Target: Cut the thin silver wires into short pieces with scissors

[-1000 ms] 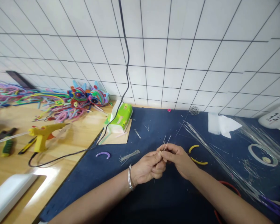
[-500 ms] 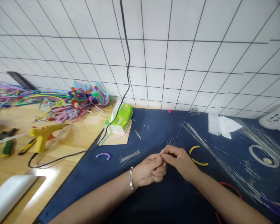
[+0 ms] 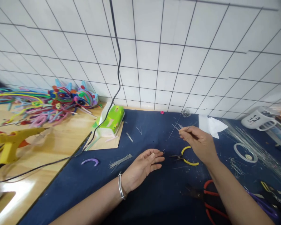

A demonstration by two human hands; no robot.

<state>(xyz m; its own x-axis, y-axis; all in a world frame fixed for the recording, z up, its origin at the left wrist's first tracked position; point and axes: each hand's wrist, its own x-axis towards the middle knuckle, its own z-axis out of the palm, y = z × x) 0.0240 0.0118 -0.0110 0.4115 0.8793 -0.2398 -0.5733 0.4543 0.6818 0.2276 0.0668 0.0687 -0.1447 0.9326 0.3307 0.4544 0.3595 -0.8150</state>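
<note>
My right hand (image 3: pixel 199 142) is closed in a pinch on thin metal wires (image 3: pixel 177 126); their short ends poke out past the fingertips, and the rest is hidden behind the hand and forearm. My left hand (image 3: pixel 145 167), with a silver bangle at the wrist, hovers over the dark blue mat (image 3: pixel 152 200). Its fingers are apart and nothing shows in them. Between the hands lie yellow-handled pliers (image 3: pixel 186 156), jaws toward the left hand. A small bundle of cut wires (image 3: pixel 120 161) rests left of that hand.
Red-handled cutters (image 3: pixel 208 197) lie beneath my right forearm. Long wires (image 3: pixel 259 147), a white ring (image 3: pixel 235 153) and a mug (image 3: pixel 253 118) stand at right. On the left are a tissue pack (image 3: pixel 112 120), a yellow glue gun (image 3: pixel 11 143) and its black cord (image 3: pixel 49 162).
My hands have come apart. The left has opened; the right has moved right and away from me, onto the wire ends. The view has turned right, bringing the red-handled cutters into fuller sight.
</note>
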